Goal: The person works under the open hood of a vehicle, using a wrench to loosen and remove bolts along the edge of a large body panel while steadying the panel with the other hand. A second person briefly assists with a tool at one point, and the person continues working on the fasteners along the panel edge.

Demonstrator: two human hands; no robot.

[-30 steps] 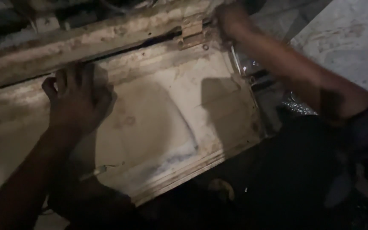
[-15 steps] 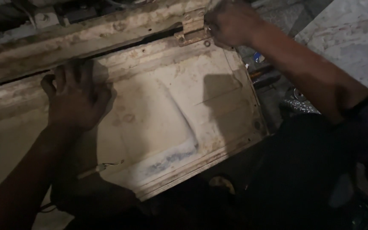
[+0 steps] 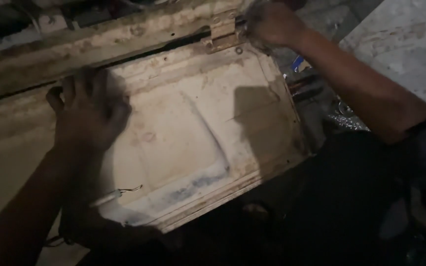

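Dim, dirty work spot. Big pale metal panel [image 3: 188, 133] lies flat, long side running 8 to 2 o'clock. Left hand [image 3: 87, 111] open, flat on panel. Right hand [image 3: 269, 22] curled shut at rusty hinge [image 3: 223, 32], panel's 1 o'clock corner; nearer hinge.

**Not much packaging in this shot**

Only candidates sit right of the panel. A small blue-and-white scrap [image 3: 299, 64], maybe a wrapper or label, too blurry to call. Just below it, something crinkly and silvery [image 3: 346, 120], foil-like. No signs or screens anywhere.
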